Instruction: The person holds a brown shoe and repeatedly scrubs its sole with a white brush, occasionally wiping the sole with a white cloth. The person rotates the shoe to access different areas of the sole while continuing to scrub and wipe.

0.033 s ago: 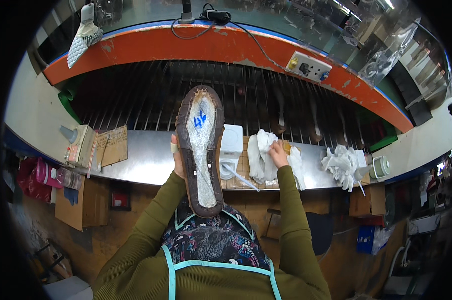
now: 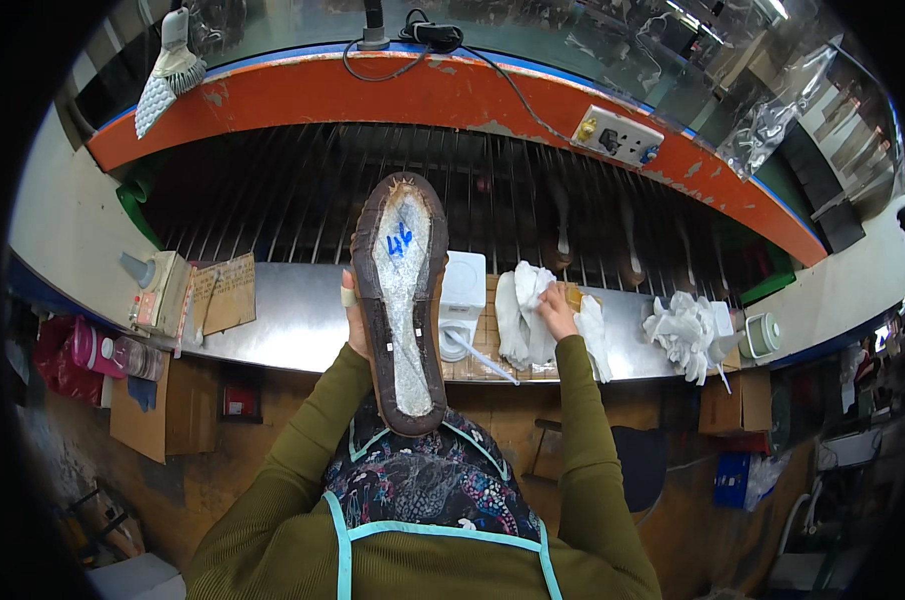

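Only slight shift since earlier frame: my right hand [image 2: 555,311], fingers at white cloth [image 2: 519,312], pinch unclear. My left hand [image 2: 356,324] grips brown shoe [image 2: 403,300], underside facing me, before metal bench [image 2: 293,310]; looks stiff, fairly light, best held at narrow waist.

The left arm [image 2: 298,430], in a ribbed olive sleeve, reaches diagonally from the near left toward the middle, its left hand [image 2: 356,325] mostly hidden, one digit [image 2: 348,279] upright with a pale wrap [image 2: 349,297] around it. The right arm [image 2: 585,415] runs straighter toward the far side, its right hand [image 2: 556,310] back upward, fingers [image 2: 550,297] bent and pointing far and slightly left.
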